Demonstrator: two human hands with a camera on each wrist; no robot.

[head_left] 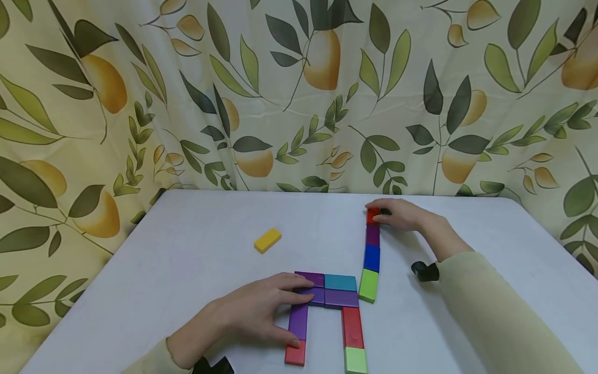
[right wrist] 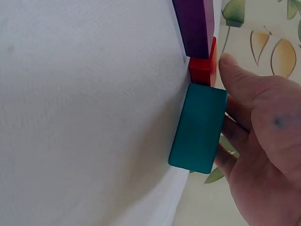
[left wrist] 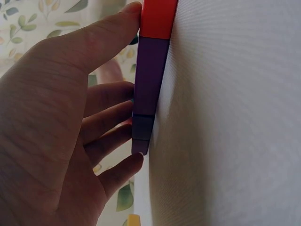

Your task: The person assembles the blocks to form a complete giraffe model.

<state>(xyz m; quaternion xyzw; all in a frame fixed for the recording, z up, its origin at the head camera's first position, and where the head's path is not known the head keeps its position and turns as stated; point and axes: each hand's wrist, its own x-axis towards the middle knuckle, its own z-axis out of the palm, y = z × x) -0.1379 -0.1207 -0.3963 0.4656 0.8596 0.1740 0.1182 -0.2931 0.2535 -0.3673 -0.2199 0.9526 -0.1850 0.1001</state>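
Note:
My left hand [head_left: 254,306] rests at a figure of flat coloured blocks, fingers spread. Its fingertips touch two purple blocks [head_left: 317,297] at the figure's top left, and its thumb touches a red block [head_left: 295,354] at the bottom of the left leg. In the left wrist view the fingers lie along a purple block [left wrist: 151,77]. Farther off, my right hand [head_left: 406,214] holds a teal block [right wrist: 198,129] beside the red block [head_left: 372,215] that tops a column. Thumb and fingers are on either side of it. In the head view the hand mostly hides the teal block.
Below that red block the column runs purple, blue, then a green block [head_left: 369,285] close to the figure. The figure has a teal block [head_left: 341,282] on top and a red-and-green right leg [head_left: 352,328]. A yellow block [head_left: 268,240] lies apart at left. Behind the table hangs a patterned curtain [head_left: 299,130].

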